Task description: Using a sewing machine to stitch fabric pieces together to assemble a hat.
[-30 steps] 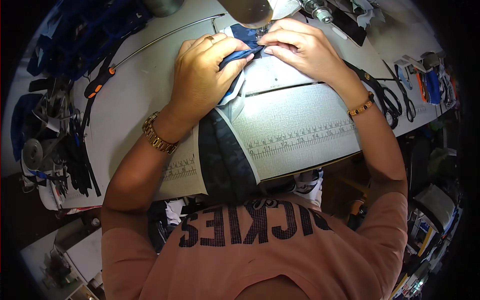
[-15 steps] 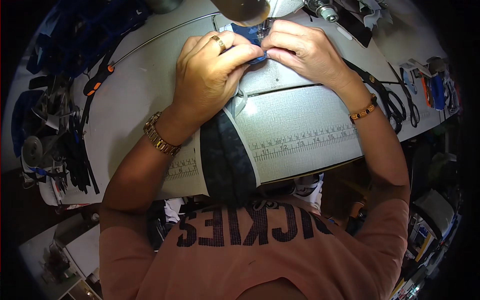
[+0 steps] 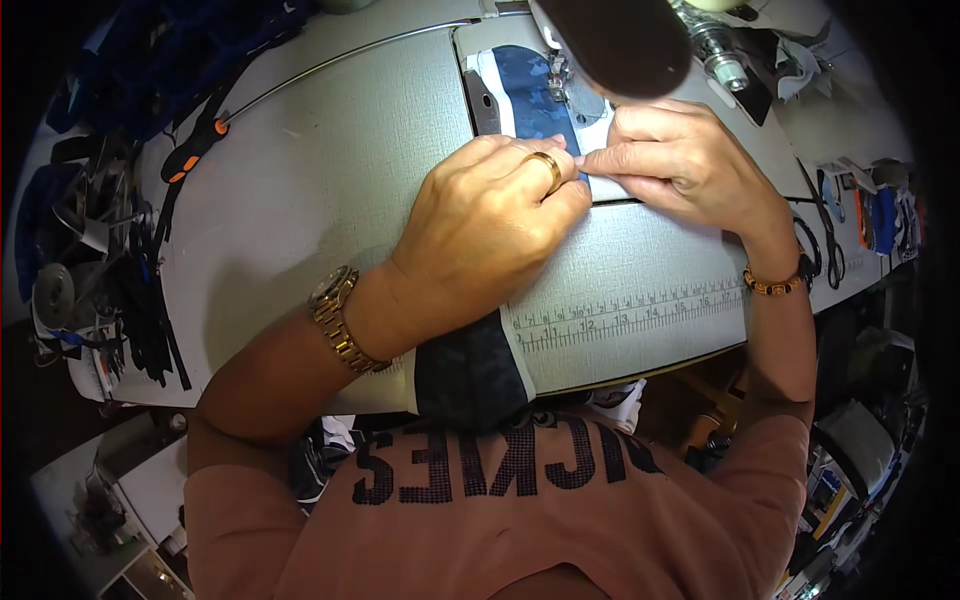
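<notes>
A dark blue camouflage fabric strip with white edges runs from the table's front edge, beneath my left hand, up to the presser foot of a sewing machine. My left hand, with a ring and a wristwatch, lies over the strip, fingers curled closed on it. Close by, my right hand pinches at the strip's right edge with thumb and forefinger. The fingertips of both hands nearly meet just in front of the presser foot. Part of the strip is hidden under my left hand and wrist.
A screwdriver with a black and orange handle lies at the far left. Black scissors rest on the right. A measuring scale runs along the table's front. Tools and dark strips crowd the left edge.
Both hands have moved toward me and to the right, away from the presser foot. More of the blue strip now lies flat and visible beside the foot. Both hands still grip the fabric.
</notes>
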The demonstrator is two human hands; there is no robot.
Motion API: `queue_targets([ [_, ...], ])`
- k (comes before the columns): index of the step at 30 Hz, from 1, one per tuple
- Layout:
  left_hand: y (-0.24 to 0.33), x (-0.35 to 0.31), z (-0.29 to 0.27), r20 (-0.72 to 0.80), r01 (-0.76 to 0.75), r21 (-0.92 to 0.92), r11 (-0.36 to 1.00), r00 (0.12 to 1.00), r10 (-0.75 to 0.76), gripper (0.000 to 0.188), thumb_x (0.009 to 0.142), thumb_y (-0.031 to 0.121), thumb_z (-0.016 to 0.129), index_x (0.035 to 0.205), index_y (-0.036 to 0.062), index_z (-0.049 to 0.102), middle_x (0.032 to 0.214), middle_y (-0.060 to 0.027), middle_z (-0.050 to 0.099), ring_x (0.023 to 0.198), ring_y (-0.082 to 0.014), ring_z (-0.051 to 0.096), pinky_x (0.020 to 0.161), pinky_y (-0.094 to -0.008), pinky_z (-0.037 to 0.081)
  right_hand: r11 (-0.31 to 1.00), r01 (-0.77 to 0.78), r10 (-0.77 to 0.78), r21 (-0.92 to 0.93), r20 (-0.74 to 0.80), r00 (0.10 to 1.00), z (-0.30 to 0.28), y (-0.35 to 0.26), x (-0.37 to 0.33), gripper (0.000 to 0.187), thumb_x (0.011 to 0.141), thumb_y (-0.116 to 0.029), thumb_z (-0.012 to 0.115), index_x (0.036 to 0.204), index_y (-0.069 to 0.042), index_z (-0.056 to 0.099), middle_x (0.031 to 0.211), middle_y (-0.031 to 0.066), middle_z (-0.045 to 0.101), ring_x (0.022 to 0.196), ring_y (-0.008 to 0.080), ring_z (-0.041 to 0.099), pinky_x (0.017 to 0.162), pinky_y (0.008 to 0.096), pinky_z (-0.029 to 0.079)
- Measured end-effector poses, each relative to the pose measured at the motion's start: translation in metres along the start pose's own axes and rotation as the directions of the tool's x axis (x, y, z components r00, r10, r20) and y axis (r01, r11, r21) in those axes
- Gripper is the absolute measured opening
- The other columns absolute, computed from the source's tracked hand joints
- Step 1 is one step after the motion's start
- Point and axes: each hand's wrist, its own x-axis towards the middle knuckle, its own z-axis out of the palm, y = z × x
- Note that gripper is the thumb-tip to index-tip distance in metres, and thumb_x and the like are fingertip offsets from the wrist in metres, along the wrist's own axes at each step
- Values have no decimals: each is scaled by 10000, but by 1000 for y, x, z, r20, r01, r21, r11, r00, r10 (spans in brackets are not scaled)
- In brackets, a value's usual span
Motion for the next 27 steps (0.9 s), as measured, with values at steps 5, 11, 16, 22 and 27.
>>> queue_targets([
  [5, -3, 2, 3, 7, -3, 12, 1000, 1000, 2, 184, 715, 68, 741, 892, 61, 690, 910, -41, 671, 973, -216, 669, 814, -333, 508, 999, -40, 39, 7, 21, 999, -2, 2, -4, 230, 738, -13, 714, 960, -66, 739, 707, 60, 591, 570, 184, 554, 534, 313, 454],
  [11, -26, 9, 14, -129, -73, 25, 997, 989, 76, 88, 759, 78, 612, 821, 62, 674, 855, -38, 648, 763, -187, 641, 730, -307, 486, 991, -112, 108, -79, -59, 992, 6, 7, -6, 212, 733, -12, 682, 939, -53, 707, 767, 75, 555, 727, 243, 572, 660, 353, 485],
  [16, -28, 9, 13, -104, -52, 40, 998, 993, 56, 92, 768, 84, 621, 835, 73, 683, 857, -28, 639, 748, -181, 636, 740, -307, 484, 991, -116, 110, -65, -80, 991, 9, 13, -5, 223, 744, -2, 667, 957, -58, 704, 773, 85, 556, 739, 257, 579, 664, 361, 488],
  [22, -24, 9, -10, -10, 87, -84, 993, 996, -88, 200, 780, 138, 744, 956, 62, 689, 909, -92, 664, 852, -231, 640, 755, -315, 491, 994, -74, 64, -78, -127, 990, 15, 20, -4, 224, 764, -6, 654, 979, -50, 695, 771, 88, 547, 721, 258, 571, 652, 367, 483],
  [27, -33, 3, -36, 253, 523, -263, 811, 848, -465, 218, 842, 213, 691, 942, 25, 641, 830, -66, 614, 760, -185, 622, 711, -303, 497, 991, -108, 101, -74, -93, 991, 15, 20, -4, 202, 802, -19, 663, 996, -52, 704, 784, 81, 592, 685, 219, 566, 628, 332, 474],
])
